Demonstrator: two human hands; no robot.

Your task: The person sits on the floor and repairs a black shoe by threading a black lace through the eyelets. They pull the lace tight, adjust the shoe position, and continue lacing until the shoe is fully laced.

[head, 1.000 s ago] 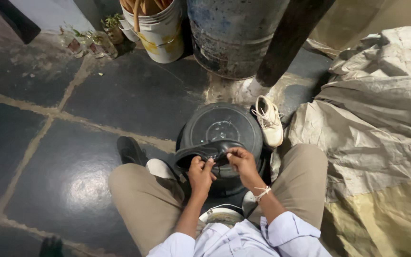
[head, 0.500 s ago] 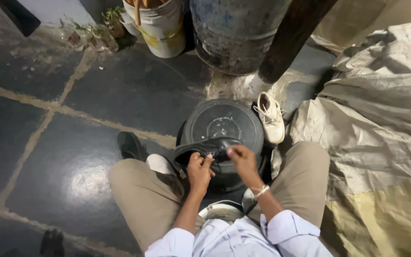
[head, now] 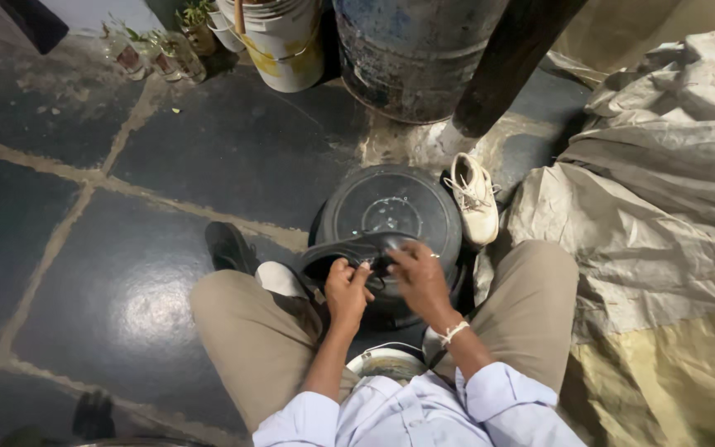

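From the head camera we look down on a person seated with knees spread in tan trousers, and between the knees we see a black shoe [head: 349,252] lying across the near edge of a round black drum [head: 391,207] turned bottom-up on the floor [head: 126,273]. We see the left hand [head: 347,290] closed on the shoe's upper edge, fingers curled over it, and the right hand [head: 418,277] just beside it, fingers bent and pinched together at the same spot; what they pinch is too small for us to tell, perhaps a lace. A white band sits on the right wrist. Just right of the drum a white laced shoe [head: 475,197] lies on the floor, touching the drum's side. Left of the drum we see another black shoe [head: 228,246] on the person's foot. Farther away stand a rusty blue barrel [head: 411,50] and a white bucket [head: 287,45], with small potted plants [head: 159,50] beside them. A crumpled tan tarpaulin [head: 664,207] covers the floor on the right.
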